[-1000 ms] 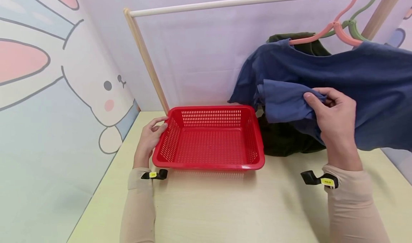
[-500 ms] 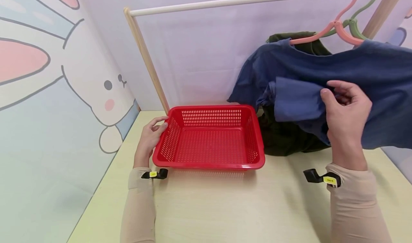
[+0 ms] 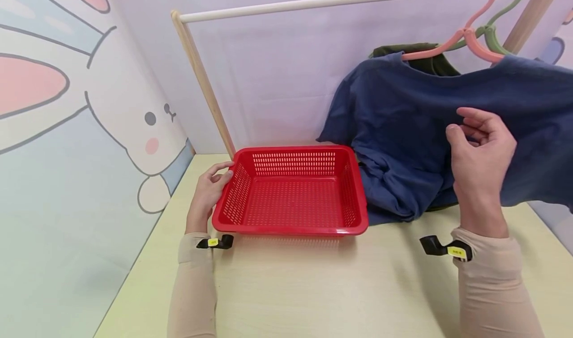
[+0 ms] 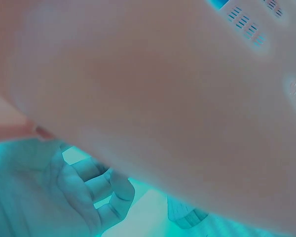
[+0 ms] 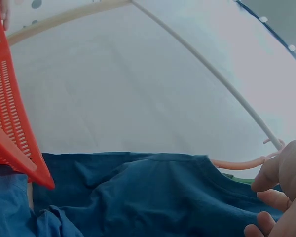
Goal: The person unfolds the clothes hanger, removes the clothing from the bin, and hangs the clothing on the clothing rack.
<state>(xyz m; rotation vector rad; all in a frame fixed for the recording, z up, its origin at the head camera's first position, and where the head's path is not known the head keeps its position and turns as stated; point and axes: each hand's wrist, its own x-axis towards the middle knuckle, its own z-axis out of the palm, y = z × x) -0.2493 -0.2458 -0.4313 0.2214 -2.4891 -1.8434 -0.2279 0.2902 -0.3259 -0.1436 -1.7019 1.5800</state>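
My left hand holds the left rim of a red plastic basket, thumb and index finger at the edge. In the left wrist view, a blurred surface hides most of the basket, and the loosely bent fingers show below it. My right hand is in front of a blue T-shirt on a pink hanger, fingers relaxed and holding nothing. The shirt's lower part lies bunched on the table beside the basket. In the right wrist view, the right hand appears near the shirt's collar.
A dark green garment hangs on a green hanger behind the blue shirt. Both hangers hook over the white rod of a wooden-legged rack. The basket stands on a pale wooden table, with a rabbit-patterned wall at left.
My right hand shifted slightly right and let go of the folded part of the blue T-shirt, which dropped onto the table. My left hand and the basket stayed put.
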